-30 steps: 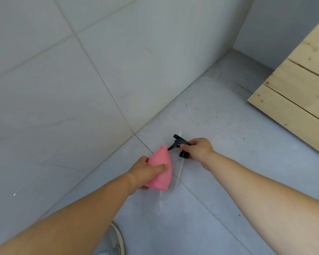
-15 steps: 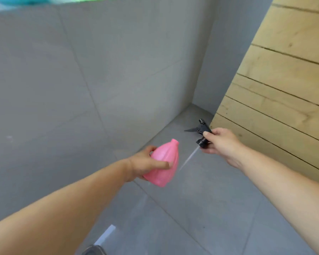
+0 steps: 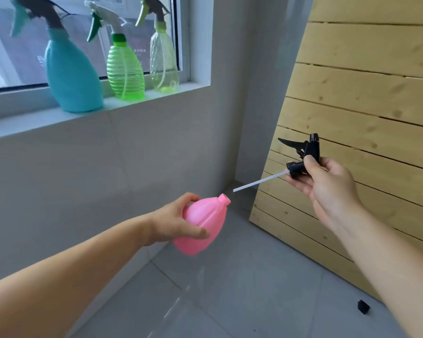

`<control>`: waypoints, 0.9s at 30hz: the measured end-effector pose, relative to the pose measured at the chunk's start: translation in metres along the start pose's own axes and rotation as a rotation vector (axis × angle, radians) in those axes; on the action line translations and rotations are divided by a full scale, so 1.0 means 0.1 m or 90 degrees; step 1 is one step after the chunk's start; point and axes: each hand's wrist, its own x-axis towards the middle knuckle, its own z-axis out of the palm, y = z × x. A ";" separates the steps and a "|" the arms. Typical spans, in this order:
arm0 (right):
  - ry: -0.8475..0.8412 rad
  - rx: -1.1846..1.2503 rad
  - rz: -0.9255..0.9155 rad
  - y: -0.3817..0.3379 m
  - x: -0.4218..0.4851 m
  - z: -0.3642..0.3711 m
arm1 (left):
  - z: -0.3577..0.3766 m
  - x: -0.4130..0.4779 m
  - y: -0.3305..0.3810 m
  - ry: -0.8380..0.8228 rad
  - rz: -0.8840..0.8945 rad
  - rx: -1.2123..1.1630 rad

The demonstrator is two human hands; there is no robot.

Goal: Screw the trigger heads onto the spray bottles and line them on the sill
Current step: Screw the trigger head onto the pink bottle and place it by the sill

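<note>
My left hand grips a pink spray bottle, tilted with its open threaded neck pointing up and right. My right hand holds a black trigger head by its collar, apart from the bottle. Its white dip tube slants down-left, and the tip ends just above and right of the pink neck. On the grey window sill at upper left stand a teal bottle, a ribbed green bottle and a clear yellowish bottle, each with a trigger head on.
A pale wooden plank panel leans against the wall on the right. A small black cap-like piece lies on the grey floor tiles at its foot. The tiled wall below the sill fills the left.
Both hands have risen from the floor with the pink bottle and the trigger head. The view has tilted up, so the sill and its three bottles now show. The bottle neck now faces the tube.
</note>
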 end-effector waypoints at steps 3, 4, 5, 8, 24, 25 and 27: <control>-0.019 -0.012 -0.001 0.02 -0.08 0.02 | 0.02 -0.07 0.05 -0.006 0.029 -0.016; -0.027 -0.011 0.000 0.03 -0.09 0.03 | 0.04 -0.07 0.06 -0.007 0.036 -0.022; -0.035 -0.009 0.002 0.04 -0.10 0.05 | 0.06 -0.07 0.06 -0.006 0.045 -0.025; -0.049 -0.021 0.002 0.08 -0.11 0.07 | 0.11 -0.03 0.08 -0.002 0.057 -0.028; -0.031 -0.044 -0.038 0.05 0.02 0.02 | 0.17 0.07 0.06 -0.001 0.029 -0.073; -0.042 -0.043 -0.029 0.06 0.01 0.03 | 0.18 0.07 0.07 -0.004 0.032 -0.079; -0.081 -0.042 -0.002 0.10 -0.04 0.08 | 0.21 0.06 0.10 -0.019 0.043 -0.092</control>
